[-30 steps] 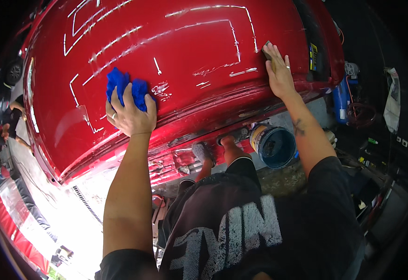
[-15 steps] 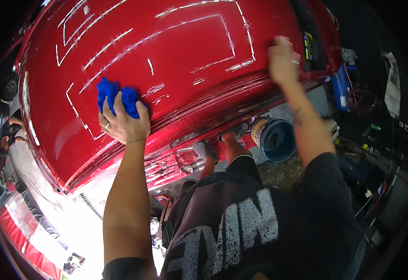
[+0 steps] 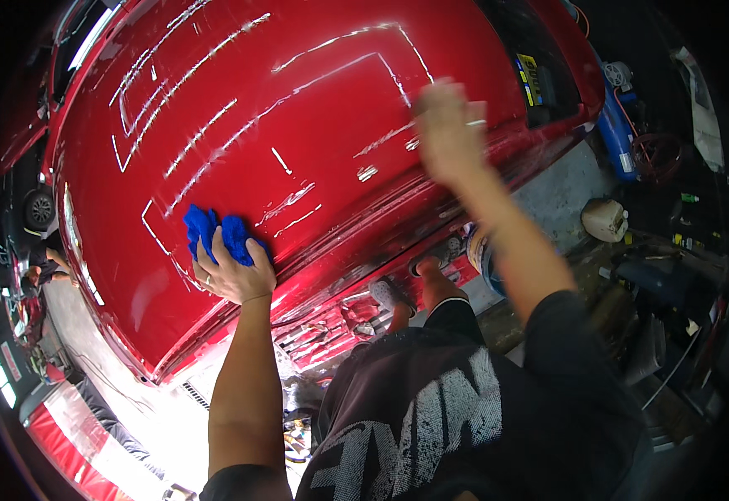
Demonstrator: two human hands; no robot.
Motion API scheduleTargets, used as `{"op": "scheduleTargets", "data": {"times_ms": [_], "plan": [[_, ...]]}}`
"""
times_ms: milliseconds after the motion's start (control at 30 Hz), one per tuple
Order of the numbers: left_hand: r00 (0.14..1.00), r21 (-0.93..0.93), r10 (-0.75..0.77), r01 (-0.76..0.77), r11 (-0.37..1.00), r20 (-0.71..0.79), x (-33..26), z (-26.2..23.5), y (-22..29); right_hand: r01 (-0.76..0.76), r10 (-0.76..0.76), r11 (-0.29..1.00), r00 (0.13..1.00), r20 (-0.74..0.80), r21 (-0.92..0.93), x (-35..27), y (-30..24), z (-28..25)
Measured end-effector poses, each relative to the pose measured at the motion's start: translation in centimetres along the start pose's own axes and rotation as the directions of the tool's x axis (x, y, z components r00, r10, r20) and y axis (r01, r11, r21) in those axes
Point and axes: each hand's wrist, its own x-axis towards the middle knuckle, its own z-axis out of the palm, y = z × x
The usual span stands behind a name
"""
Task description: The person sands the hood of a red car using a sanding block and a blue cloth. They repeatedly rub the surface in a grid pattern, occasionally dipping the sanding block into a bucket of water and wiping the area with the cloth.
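Observation:
A glossy red car roof (image 3: 322, 125) spreads in front of me, with bright light reflections across it. Near its close edge, on the left, my left hand (image 3: 237, 277) is closed on a bunched blue cloth (image 3: 201, 227) resting on the paint. Farther right, my right hand (image 3: 452, 138) is over the roof near the rear window, smeared by motion. Its fingers are too blurred to show whether they hold anything.
A bucket (image 3: 479, 252) stands below, partly hidden by my right forearm. To the right are a blue tank (image 3: 616, 142) and a whitish jug (image 3: 605, 220). At far left, another person (image 3: 47, 265) is near a dark car's wheel (image 3: 40, 210).
My right hand has swept leftward across the roof, away from the rear window. My left hand and the blue cloth keep about the same place on the roof, while the view has shifted.

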Motion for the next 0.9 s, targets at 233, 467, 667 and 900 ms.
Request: {"op": "scheduleTargets", "data": {"times_ms": [233, 467, 667, 900], "plan": [[0.999, 0.044, -0.021, 0.02, 0.999, 0.03, 0.2, -0.5, 0.5, -0.026, 0.045, 0.971, 0.996, -0.074, 0.239, 0.0, -6.1, 0.3], [0.998, 0.038, -0.058, 0.057, 0.998, 0.038, -0.7, 0.0, -0.6, 0.396, -0.403, 0.819, 0.912, -0.075, 0.417, -2.6, -12.5, -4.7], [1.0, -0.027, -0.015, 0.016, 1.0, 0.025, 0.0, 1.0, 1.2, -0.42, 0.401, 0.876, 0.907, 0.125, 0.236, 2.0, 16.1, 5.3], [0.999, 0.02, -0.026, 0.025, 0.999, 0.022, 0.1, 0.0, 0.4, 0.268, -0.305, 0.928, 0.945, 0.116, 0.26, -4.3, -16.5, -4.9]]}}
